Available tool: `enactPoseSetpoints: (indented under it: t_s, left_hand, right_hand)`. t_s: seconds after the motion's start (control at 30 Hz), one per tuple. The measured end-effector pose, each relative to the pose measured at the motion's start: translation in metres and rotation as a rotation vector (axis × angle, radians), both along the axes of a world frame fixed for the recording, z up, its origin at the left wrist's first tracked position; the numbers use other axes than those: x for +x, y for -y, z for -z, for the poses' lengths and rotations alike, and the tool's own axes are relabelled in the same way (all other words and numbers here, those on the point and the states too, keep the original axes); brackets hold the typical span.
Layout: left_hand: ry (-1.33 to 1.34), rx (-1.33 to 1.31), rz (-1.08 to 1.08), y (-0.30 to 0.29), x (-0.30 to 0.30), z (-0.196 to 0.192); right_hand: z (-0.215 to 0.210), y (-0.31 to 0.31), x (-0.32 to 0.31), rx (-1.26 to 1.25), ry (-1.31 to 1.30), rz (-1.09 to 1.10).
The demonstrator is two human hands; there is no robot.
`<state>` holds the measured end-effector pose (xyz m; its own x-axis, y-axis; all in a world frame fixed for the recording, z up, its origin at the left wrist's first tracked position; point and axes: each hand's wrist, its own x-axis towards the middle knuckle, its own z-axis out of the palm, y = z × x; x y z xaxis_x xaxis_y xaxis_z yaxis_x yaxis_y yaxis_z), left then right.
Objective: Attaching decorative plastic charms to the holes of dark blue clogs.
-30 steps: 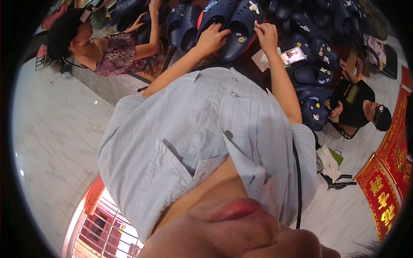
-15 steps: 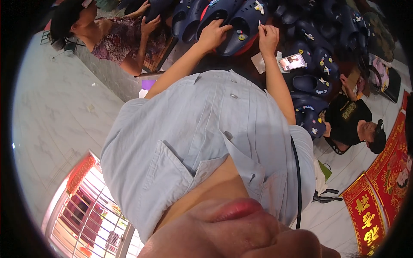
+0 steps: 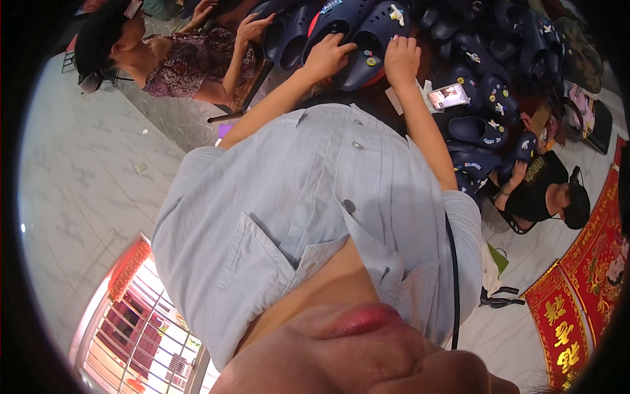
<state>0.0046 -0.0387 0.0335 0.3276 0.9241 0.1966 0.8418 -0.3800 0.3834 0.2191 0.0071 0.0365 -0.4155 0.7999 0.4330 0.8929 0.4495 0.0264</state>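
Two navy clogs lie in front of me at the top of the view. My left hand (image 3: 328, 58) is closed on the edge of the right-hand clog (image 3: 367, 56), with fingertips at its heel opening. On that clog sit a white figure charm (image 3: 397, 14) and a round yellow-green charm (image 3: 371, 62). The neighbouring clog (image 3: 335, 25) bears a pale blue charm near its top. My right hand (image 3: 402, 60) is closed beside the clog's right side, fingers curled in a pinch. A tiny pale piece shows at its fingertips; its kind cannot be made out.
Right of my arm lies a lit phone (image 3: 449, 96) on pale paper. Many charm-decorated navy clogs (image 3: 476, 130) crowd the right side. One co-worker (image 3: 190, 65) sits at left; another (image 3: 535, 187), in black, holds a clog (image 3: 523, 150) at right.
My right hand has curled further and turned its back up. The clogs have tilted slightly under my left hand. The left co-worker's hands have moved; the right one has lifted a clog.
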Motion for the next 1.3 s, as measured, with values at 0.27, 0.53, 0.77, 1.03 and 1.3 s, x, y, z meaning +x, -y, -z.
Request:
enactPoseSetpoints:
  t_s: [0.27,0.53,0.77,1.03,1.3]
  left_hand:
    - [-0.081,-0.015,0.049,0.001,-0.005,-0.014]
    - [0.035,0.170,0.256,-0.007,0.008,-0.044]
    - [-0.385,0.125,0.389,-0.027,0.036,-0.021]
    - [-0.334,0.123,0.400,-0.021,0.030,-0.023]
    - [0.156,0.094,0.005,-0.004,-0.017,-0.054]
  right_hand:
    - [-0.003,0.005,0.035,-0.327,-0.606,-0.041]
    - [-0.021,0.060,0.013,-0.090,-0.425,-0.232]
    - [-0.014,0.063,-0.016,-0.070,-0.053,-0.149]
    - [-0.006,0.059,-0.023,-0.066,0.045,-0.078]
    - [-0.005,0.055,-0.026,-0.068,0.077,-0.090]
